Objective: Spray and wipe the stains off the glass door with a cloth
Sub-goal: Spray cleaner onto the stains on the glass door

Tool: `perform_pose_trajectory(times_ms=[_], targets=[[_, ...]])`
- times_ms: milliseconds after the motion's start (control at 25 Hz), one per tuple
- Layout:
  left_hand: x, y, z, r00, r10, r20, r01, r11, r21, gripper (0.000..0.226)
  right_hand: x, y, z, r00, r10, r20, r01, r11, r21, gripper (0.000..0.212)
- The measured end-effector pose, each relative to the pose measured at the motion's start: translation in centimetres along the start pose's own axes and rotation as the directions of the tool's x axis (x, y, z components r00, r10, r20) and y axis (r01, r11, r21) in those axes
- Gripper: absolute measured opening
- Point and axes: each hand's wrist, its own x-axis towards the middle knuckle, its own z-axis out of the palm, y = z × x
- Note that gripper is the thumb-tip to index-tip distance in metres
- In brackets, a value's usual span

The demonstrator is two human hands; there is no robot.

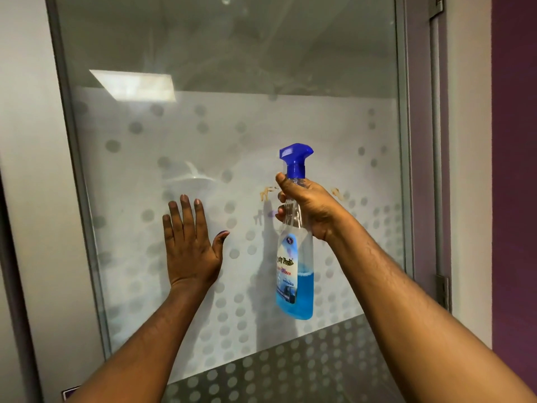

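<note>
R hand [308, 207] grips spray bottle [295, 274], label blurred

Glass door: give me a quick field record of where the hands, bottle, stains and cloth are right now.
left hand: flat on the glass door, fingers spread, holds nothing
right hand: gripping the spray bottle by its neck
bottle: upright, blue trigger head, blue liquid low in the body
stains: brownish smears beside the right hand, left and right of it
cloth: not in view
</note>
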Motion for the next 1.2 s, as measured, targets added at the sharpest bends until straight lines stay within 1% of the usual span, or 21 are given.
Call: perform_pose_trajectory(times_ms=[80,160,240,440,600,680,720,840,880,1080,1200], targets=[[0.0,-0.2,0.2,1.0,0.005,-0.01,-0.005,1.0,0.001,0.081,0.4,-0.5,-0.3,0.999,0.008,-0.049,-0.008,1.0,0.009,0.042],[0.0,-0.2,0.3,1.0,0.005,-0.021,-0.004,1.0,0.002,0.08,0.6,-0.9,-0.4,0.993,0.061,-0.097,-0.059,0.998,0.019,0.041],[-0.1,-0.2,0.4,0.999,0.011,-0.032,-0.011,1.0,-0.003,0.08,0.4,-0.9,-0.5,0.989,0.113,-0.093,-0.112,0.994,0.013,0.044],[-0.1,-0.2,0.6,0.998,0.015,-0.053,-0.015,1.0,0.008,0.079,-0.3,-1.0,-2.2,0.993,0.115,-0.026,-0.115,0.993,0.002,0.043],[-0.1,-0.2,0.6,0.998,0.005,-0.066,-0.005,1.0,0.007,0.077,-1.1,-0.5,-3.5,0.992,0.114,-0.058,-0.116,0.993,-0.036,0.055],[-0.2,0.0,0.5,0.998,0.0,-0.07,0.0,1.0,0.004,0.076,-1.4,-0.3,-3.9,0.988,0.137,-0.07,-0.137,0.991,0.002,0.07],[-0.2,0.0,0.4,0.998,-0.002,-0.07,0.003,1.0,0.002,0.076,-1.5,-0.2,-4.1,0.986,0.149,-0.07,-0.147,0.989,0.029,0.071],[-0.2,0.0,0.4,0.997,-0.007,-0.076,0.006,1.0,-0.008,0.078,-1.6,-0.3,-4.7,0.984,0.154,-0.085,-0.151,0.987,0.047,0.054],[-0.2,0.0,0.4,0.997,-0.006,-0.081,0.005,1.0,-0.011,0.078,-1.6,-0.2,-4.9,0.984,0.151,-0.091,-0.148,0.988,0.034,0.052],[-0.1,0.1,0.4,0.996,-0.009,-0.094,0.009,1.0,-0.004,0.078,-1.1,-0.3,-5.6,0.979,0.137,-0.152,-0.15,0.986,-0.078,0.062],[-0.2,0.1,0.5,0.995,-0.01,-0.095,0.009,1.0,-0.008,0.078,-0.4,-1.4,-5.9,0.979,0.119,-0.163,-0.139,0.984,-0.112,0.063]])
